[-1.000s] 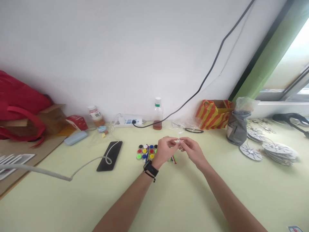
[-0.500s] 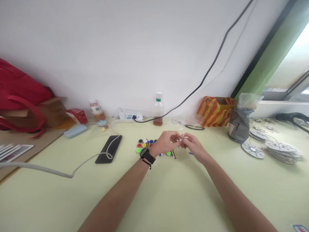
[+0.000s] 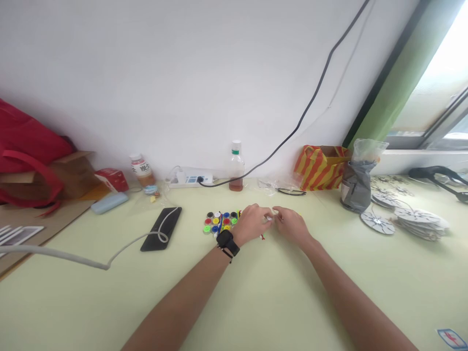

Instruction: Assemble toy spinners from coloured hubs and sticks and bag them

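Note:
My left hand (image 3: 254,224), with a black watch (image 3: 224,239) on its wrist, pinches a small white piece (image 3: 269,218) between thumb and fingertips. Close against it on the right, my right hand (image 3: 293,225) has its fingers curled together; whatever they hold is hidden or too small to name. Small round coloured pieces (image 3: 216,221) in black, white, red, yellow, green and blue lie in rows under and left of my left hand, with thin coloured strips among them. My left hand covers part of these rows.
A black phone-like slab (image 3: 161,229) with a pale cable lies left. Behind stand a power strip (image 3: 190,177), a bottle (image 3: 236,168) and a striped bag (image 3: 320,168). White patterned discs (image 3: 420,222) are stacked right, beside a grey bag (image 3: 358,183).
The thin white strip that stuck up between my fingertips no longer shows upright. My hands have turned palms-down a little, and the camera view has shifted slightly, uncovering more coloured pieces.

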